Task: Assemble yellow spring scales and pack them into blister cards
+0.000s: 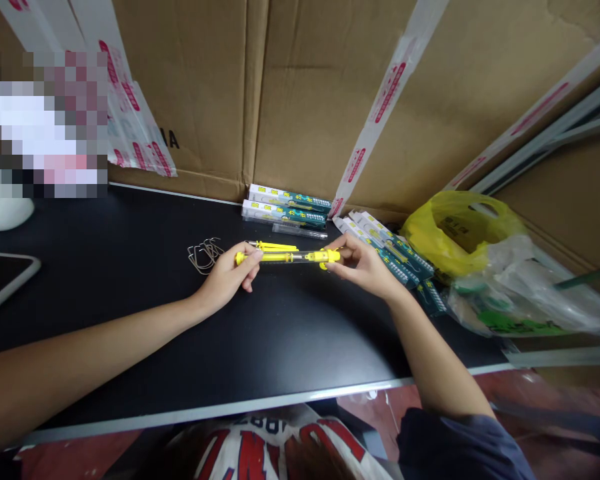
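Tube (pixel 281 257) between the hands — left fingers (pixel 251 259) clamped on one end, right fingers (pixel 344 271) on the other.
Beyond the fingers, boxes (pixel 285 214) read "力计"; the carton (pixel 195 80) behind shows "IA". Wires (pixel 206 254) lie left of the left fingers; bare desk (pixel 290 333) spreads nearer — to its pale edge.

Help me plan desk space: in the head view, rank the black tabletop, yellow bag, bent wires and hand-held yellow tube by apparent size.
1. Black tabletop
2. Yellow bag
3. Yellow tube, thin but much longer than the wires
4. Bent wires
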`<state>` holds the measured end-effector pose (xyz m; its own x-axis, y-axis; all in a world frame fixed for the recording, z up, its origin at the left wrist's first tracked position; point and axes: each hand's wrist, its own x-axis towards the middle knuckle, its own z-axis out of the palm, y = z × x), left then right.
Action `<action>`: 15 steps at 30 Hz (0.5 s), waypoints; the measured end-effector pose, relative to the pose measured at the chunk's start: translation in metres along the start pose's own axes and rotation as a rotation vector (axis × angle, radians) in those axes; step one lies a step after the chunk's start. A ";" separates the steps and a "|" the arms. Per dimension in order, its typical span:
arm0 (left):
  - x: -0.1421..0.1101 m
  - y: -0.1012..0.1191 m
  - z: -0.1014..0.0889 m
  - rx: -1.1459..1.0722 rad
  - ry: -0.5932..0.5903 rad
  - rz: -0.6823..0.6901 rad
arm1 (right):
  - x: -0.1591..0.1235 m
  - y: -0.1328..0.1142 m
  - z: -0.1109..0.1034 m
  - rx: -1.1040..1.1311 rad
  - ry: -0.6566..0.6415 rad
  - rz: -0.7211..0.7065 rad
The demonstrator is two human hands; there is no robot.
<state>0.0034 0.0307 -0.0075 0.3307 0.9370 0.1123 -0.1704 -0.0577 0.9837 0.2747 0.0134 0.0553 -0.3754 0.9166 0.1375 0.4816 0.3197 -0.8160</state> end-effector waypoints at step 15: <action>0.000 0.000 -0.001 0.005 -0.003 -0.003 | 0.001 0.003 0.000 -0.090 0.052 -0.064</action>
<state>0.0027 0.0306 -0.0074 0.3344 0.9361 0.1094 -0.1645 -0.0563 0.9848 0.2752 0.0154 0.0532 -0.3672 0.9041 0.2187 0.5277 0.3961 -0.7514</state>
